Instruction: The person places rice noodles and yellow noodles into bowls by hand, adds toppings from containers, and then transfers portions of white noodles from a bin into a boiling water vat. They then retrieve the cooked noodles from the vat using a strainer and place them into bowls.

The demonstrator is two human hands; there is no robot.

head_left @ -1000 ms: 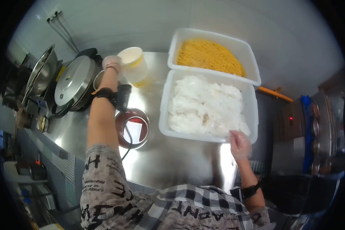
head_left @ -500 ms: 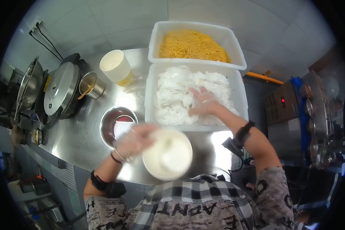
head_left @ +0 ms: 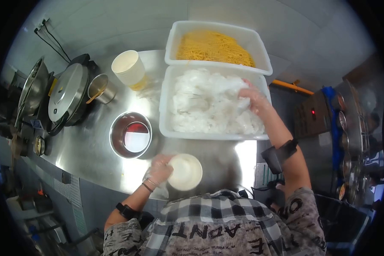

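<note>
My left hand (head_left: pixel 160 170), in a clear glove, is closed on the rim of a white paper bowl (head_left: pixel 185 173) near the table's front edge. The bowl's pale inside faces up. My right hand (head_left: pixel 255 99), also gloved, is in the nearer white plastic bin (head_left: pixel 213 136), at its right side. Its fingers curl around a white bundle (head_left: pixel 240 90) that looks wrapped in thin plastic; the fingertips are partly hidden. Similar white bundles (head_left: pixel 200 102) fill this bin.
Behind stands another bin (head_left: pixel 173 47) of yellow noodles (head_left: pixel 215 49). To the left are a steel pot (head_left: pixel 115 143), stacked paper bowls (head_left: pixel 128 70), a steel cup (head_left: pixel 104 94) with a wooden-looking utensil, and a large lidded cooker (head_left: pixel 66 94) on the steel table (head_left: pixel 85 145).
My right hand has moved to the bin's right side, its fingers going from spread to curled on a bundle. My left hand has lowered the bowl toward the table.
</note>
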